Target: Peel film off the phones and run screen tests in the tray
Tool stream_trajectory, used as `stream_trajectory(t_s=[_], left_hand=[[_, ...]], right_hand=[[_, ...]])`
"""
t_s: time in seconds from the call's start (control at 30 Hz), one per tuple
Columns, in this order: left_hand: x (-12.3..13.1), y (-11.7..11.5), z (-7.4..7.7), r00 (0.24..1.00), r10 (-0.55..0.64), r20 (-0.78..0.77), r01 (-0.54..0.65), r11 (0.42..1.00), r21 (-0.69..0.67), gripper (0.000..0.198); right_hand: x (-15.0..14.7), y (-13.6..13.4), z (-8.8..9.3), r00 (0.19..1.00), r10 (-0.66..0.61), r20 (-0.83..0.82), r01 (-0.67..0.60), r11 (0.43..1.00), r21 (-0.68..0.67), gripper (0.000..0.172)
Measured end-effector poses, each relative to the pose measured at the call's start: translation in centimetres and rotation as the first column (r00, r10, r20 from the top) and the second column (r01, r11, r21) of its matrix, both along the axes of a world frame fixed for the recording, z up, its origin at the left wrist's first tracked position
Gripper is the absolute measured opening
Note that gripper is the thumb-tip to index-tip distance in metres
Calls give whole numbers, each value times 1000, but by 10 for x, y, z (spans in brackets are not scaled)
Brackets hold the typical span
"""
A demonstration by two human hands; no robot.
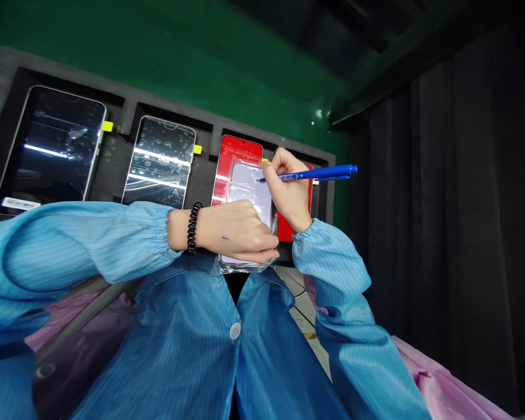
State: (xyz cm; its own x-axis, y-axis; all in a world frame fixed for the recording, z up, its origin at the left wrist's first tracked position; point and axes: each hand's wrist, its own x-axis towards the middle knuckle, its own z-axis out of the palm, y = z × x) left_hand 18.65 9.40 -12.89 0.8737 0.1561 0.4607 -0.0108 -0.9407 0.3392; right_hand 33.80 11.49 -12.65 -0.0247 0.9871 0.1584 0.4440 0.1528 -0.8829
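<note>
My left hand (238, 231), with a black coil band at its wrist, lies palm down across a pale phone (248, 185) in clear plastic (245, 267). Its fingers are curled over the phone's right edge, their tips partly hidden. Between thumb and fingers, my right hand (289, 189) grips a blue pen (328, 172). The pen tip meets the upper part of the pale face, where a small dark mark shows. Beneath the pale phone is a phone with a red screen (238, 149). Another red surface (285, 230) shows partly behind my right hand.
A dark foam tray (114, 140) with recesses holds a large dark-screened phone (55, 140) and a second one (160, 157), with yellow tabs (107, 126) at their edges. Under the tray is a green tabletop (166, 46). Dark curtain-like folds (429, 221) hang at the right.
</note>
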Motion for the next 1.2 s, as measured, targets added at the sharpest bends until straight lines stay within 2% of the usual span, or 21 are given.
stream_trajectory(t_s=[0.2,0.33,0.5,0.63,0.83,1.0,1.13,1.2], left_hand=[[-1,0,0,1000,0,-22,0,1000,-7,42],[0,0,0,998,-7,-59,6,1000,-16,45],[0,0,0,999,-8,-34,8,1000,-5,45],[-1,0,0,1000,-2,11,2,1000,4,44],[0,0,1,998,-8,-64,7,1000,-29,43],[0,0,1,1000,-8,-27,7,1000,-11,43],[0,0,1,1000,-3,-8,3,1000,-3,43],[0,0,1,1000,-3,-19,3,1000,-3,44]], right_hand=[[0,0,1,998,-55,-18,56,998,37,39],[0,1,1,999,-44,24,44,999,7,39],[0,1,3,997,-81,-12,81,996,28,41],[0,0,3,997,-77,-1,77,997,26,41],[1,1,1,998,-64,-3,64,996,59,42],[0,0,1,996,-91,19,90,995,51,42],[0,0,1,999,-40,-19,41,998,40,39],[0,0,2,998,-61,-18,62,997,39,39]])
